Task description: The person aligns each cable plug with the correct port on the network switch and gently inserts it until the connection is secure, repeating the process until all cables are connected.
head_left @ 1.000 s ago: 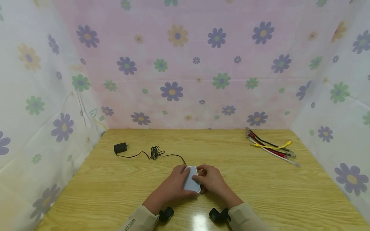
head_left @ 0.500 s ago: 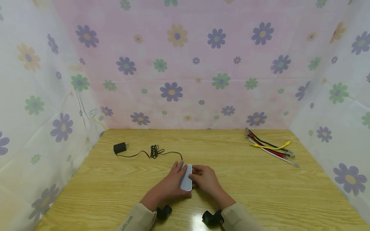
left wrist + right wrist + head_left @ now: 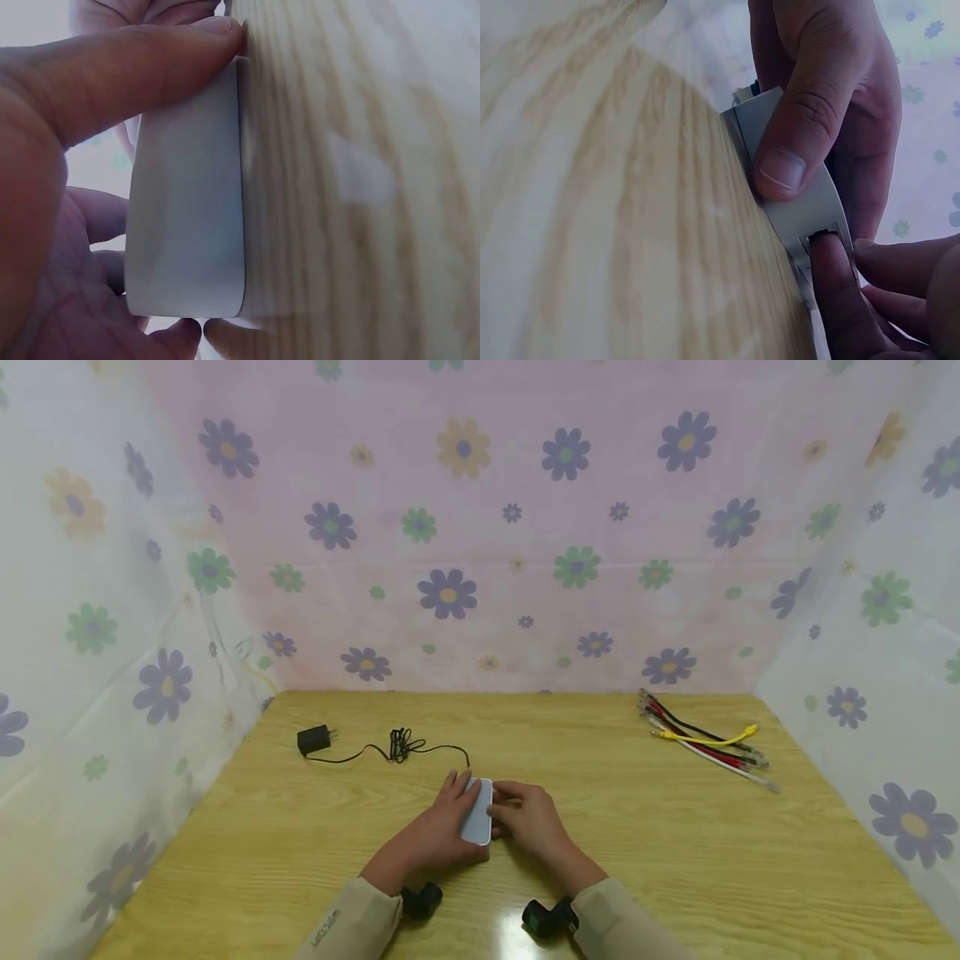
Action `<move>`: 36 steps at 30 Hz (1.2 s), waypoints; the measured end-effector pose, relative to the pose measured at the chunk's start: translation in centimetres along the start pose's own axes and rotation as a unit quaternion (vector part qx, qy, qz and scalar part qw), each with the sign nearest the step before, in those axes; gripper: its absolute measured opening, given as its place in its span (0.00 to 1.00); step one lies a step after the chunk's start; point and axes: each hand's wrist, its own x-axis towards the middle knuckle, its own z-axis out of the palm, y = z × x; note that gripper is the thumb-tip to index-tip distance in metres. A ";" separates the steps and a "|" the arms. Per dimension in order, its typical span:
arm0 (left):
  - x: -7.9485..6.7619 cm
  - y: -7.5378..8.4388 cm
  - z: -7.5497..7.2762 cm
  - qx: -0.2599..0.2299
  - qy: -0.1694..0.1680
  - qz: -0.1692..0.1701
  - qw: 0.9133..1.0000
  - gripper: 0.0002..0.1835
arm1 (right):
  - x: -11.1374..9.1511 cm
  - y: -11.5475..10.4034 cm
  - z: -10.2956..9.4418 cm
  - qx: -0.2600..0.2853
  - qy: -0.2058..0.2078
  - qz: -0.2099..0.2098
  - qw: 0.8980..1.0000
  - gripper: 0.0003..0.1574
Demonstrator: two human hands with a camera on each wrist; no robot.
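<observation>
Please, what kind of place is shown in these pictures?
Probably a screened-off work booth for small electronics: pastel flower-printed sheeting encloses three sides of a yellow wood-grain table, which bears a black box-shaped power adapter.

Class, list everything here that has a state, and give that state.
White box: held, pale top facing up
Left hand: gripping the box
Right hand: thumb and fingers at the box's edge
Power adapter: unplugged, prongs bare
Black cord: bundled midway, box end hidden
Short cables: loosely heaped, connector ends free
</observation>
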 end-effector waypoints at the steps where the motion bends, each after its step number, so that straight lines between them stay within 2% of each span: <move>1: 0.0 0.0 -0.1 -0.001 0.001 0.000 1.000 0.54 | 0.1 0.0 0.0 0.002 0.000 -0.002 1.000 0.27; 13: -0.3 -0.5 -0.1 -0.012 0.009 -0.002 1.000 0.54 | -0.2 -0.2 -0.1 0.010 -0.044 -0.002 0.999 0.27; 20: -0.1 -0.9 0.2 -0.010 0.008 -0.003 1.000 0.54 | -0.4 -0.5 -1.8 -0.091 -0.071 -0.021 0.993 0.24; 24: 0.0 -1.0 0.2 -0.007 0.005 -0.009 1.000 0.55 | -0.4 -0.4 -2.9 -0.122 -0.094 -0.036 0.987 0.21; 27: 0.0 -1.0 0.0 -0.006 0.006 -0.008 1.000 0.55 | -0.4 -0.3 -3.5 -0.142 -0.079 -0.060 0.985 0.20; 32: 0.0 -0.9 -0.1 -0.007 0.007 -0.005 1.000 0.55 | -0.5 -0.4 -4.6 -0.196 -0.019 -0.097 0.976 0.16; 36: -0.1 -0.9 -0.2 -0.009 0.005 -0.009 1.000 0.55 | -0.3 -0.5 -5.5 -0.262 0.019 -0.116 0.958 0.15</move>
